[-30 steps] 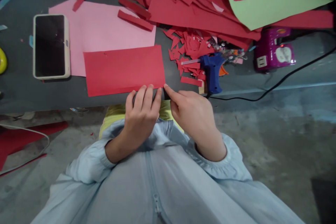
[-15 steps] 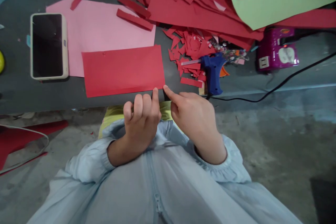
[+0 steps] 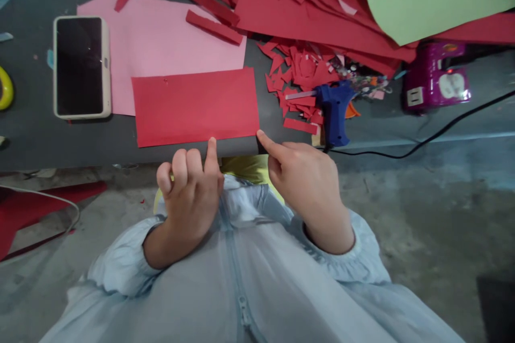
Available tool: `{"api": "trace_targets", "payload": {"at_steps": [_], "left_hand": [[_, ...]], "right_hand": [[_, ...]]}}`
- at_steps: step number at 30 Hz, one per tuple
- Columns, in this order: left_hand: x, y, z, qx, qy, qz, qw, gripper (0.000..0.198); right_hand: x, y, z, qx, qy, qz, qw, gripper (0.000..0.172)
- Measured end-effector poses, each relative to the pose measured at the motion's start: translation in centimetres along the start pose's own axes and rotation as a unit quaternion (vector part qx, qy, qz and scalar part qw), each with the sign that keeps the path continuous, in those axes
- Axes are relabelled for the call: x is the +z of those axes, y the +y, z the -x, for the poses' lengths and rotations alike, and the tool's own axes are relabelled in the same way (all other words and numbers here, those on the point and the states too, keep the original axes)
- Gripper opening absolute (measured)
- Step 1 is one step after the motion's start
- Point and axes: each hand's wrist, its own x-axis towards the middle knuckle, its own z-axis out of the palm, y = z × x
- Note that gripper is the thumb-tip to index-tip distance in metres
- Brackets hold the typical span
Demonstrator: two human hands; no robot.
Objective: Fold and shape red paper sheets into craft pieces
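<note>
A folded red paper rectangle (image 3: 197, 107) lies near the table's front edge, partly over a pink sheet (image 3: 177, 37). My left hand (image 3: 191, 193) has its index finger stretched out, the tip on the paper's near edge around the middle; its other fingers are loosely bent. At the paper's near right corner rests the index fingertip of my right hand (image 3: 309, 185), whose remaining fingers curl under and are mostly hidden. Neither hand grasps anything. Right of the paper lies a blue glue gun (image 3: 335, 110) with a clear stick, beside small red paper scraps (image 3: 303, 69).
A phone (image 3: 79, 67) lies at left. Red sheets (image 3: 289, 13) and a green sheet (image 3: 434, 5) cover the back right. A purple box (image 3: 436, 77) with sockets stands at right, and a black cord (image 3: 446, 118) runs along the front edge. Yellow tape-like ring (image 3: 5, 89) at far left.
My left hand has slid leftward along the paper's near edge, away from my right hand. My right index finger has stayed at the corner. The whole view has shifted slightly.
</note>
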Motion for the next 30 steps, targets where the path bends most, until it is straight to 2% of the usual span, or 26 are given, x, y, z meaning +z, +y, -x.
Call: {"api": "trace_targets", "payload": {"at_steps": [12, 17, 25, 30], "left_hand": [[-2.0, -3.1, 0.5, -0.035, -0.043, -0.113, 0.992, 0.044], [-2.3, -3.8, 0.7, -0.067, -0.041, -0.114, 0.990, 0.042], [-3.4, -4.3, 0.5, -0.157, -0.126, -0.105, 0.974, 0.049], [-3.4, -5.0, 0.8, -0.186, -0.111, -0.100, 0.971, 0.048]], "right_hand": [[-0.1, -0.2, 0.0, 0.005, 0.002, 0.002, 1.000, 0.049], [0.0, -0.2, 0.1, 0.008, 0.011, 0.004, 1.000, 0.049], [0.5, -0.1, 0.4, 0.001, 0.034, 0.016, 0.999, 0.048], [0.6, -0.1, 0.4, 0.001, 0.038, 0.017, 0.999, 0.048]]}}
